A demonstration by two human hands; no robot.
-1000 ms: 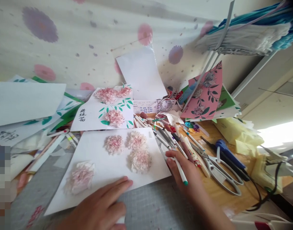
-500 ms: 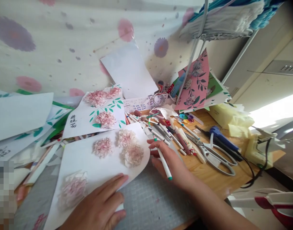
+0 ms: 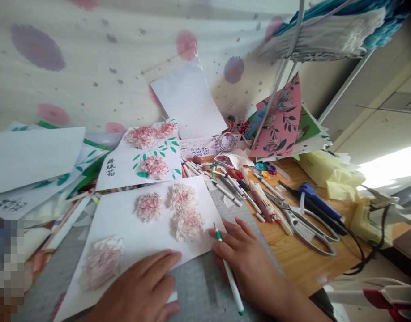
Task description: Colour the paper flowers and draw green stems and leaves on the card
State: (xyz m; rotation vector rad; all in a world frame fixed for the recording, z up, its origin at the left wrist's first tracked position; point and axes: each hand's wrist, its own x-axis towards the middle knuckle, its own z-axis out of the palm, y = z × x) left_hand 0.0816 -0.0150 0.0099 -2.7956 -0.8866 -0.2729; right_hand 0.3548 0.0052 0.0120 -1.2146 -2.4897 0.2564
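My right hand (image 3: 247,257) is closed around a white marker (image 3: 230,279) with a green tip and green end, and its fingertips touch the right edge of a white sheet of paper (image 3: 125,219). On that sheet sit a pink flower (image 3: 148,206), a pale pink flower (image 3: 181,196), a cream flower (image 3: 188,223) and a larger whitish one (image 3: 105,259). My left hand (image 3: 141,286) presses the sheet's lower part with outstretched fingers. Between its thumb and a bent finger a small white piece (image 3: 172,297) shows, mostly hidden.
A finished-looking flower card (image 3: 120,172) with green leaves lies behind the sheet. Loose markers (image 3: 225,192), large scissors (image 3: 309,228) and a blue-handled tool (image 3: 318,203) with a black cord lie at right. A grey cutting mat (image 3: 199,290) is underneath. Papers (image 3: 34,156) are stacked at left.
My right hand has come down and nearer, and the marker's green tip now points away over the sheet's right edge. The sheet's right side sits flatter. The view has shifted slightly.
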